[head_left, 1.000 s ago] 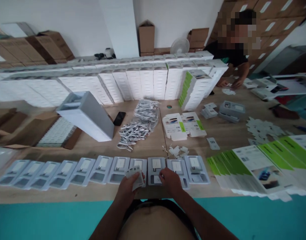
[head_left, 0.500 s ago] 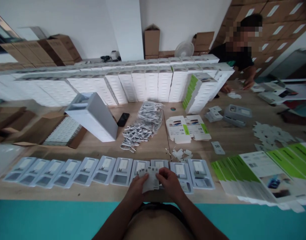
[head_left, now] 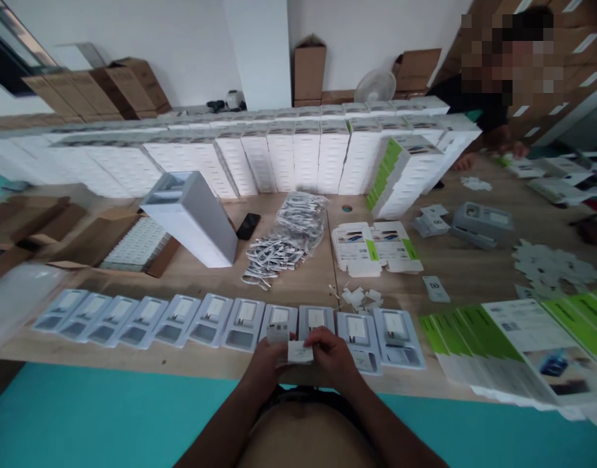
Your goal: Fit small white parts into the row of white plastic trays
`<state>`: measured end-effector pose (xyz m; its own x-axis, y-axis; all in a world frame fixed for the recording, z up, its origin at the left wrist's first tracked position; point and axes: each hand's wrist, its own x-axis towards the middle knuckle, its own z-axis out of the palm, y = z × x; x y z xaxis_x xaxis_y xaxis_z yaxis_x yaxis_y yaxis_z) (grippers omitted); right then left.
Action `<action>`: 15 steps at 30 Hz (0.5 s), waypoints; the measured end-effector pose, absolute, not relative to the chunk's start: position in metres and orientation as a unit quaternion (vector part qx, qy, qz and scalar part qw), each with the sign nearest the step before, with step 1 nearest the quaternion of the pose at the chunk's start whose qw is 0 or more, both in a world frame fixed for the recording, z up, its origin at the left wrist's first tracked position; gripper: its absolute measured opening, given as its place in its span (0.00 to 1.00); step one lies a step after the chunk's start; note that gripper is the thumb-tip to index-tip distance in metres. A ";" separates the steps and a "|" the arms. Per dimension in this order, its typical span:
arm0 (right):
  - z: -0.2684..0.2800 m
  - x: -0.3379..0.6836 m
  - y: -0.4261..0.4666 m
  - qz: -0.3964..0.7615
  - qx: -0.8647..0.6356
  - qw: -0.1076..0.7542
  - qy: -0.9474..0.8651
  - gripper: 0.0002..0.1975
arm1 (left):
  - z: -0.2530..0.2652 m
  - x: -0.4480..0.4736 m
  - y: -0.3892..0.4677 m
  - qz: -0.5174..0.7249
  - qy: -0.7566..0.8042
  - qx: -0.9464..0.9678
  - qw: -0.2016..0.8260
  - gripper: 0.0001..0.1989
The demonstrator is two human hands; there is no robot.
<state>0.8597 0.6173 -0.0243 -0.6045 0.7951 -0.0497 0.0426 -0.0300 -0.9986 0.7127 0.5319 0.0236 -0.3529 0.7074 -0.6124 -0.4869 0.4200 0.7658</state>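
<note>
Bench [head_left: 288,286] held a row of trays [head_left: 215,320] along its near edge. Both hands, left [head_left: 267,361] and right [head_left: 333,354], pinched one card [head_left: 299,352] between them, long axis crosswise, just above the middle trays.

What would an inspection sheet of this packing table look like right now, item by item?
Surface: wooden table, crowded; teal floor below its near edge.
Job's things: small white card held over a row of grey trays along the near edge.
Clutter: tall grey box, black phone, flat printed cartons, green-edged sleeves, scattered white card pieces.
Grippers: left hand and right hand both pinch the card.
Cables: heap of white cables at mid-table.
Surroundings: wall of stacked white boxes, brown cartons, a fan, another person working at the far right.
</note>
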 end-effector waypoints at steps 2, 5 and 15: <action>-0.021 0.863 0.617 0.598 -0.322 0.304 -0.668 0.09 | 0.021 0.712 0.530 0.537 0.609 0.076 0.579 0.15; -0.018 0.866 0.616 0.555 -0.313 0.296 -0.712 0.12 | 0.017 0.712 0.531 0.518 0.607 0.082 0.597 0.17; -0.026 0.859 0.608 0.714 -0.356 0.126 -0.589 0.13 | 0.013 0.707 0.519 0.432 0.745 0.191 0.471 0.14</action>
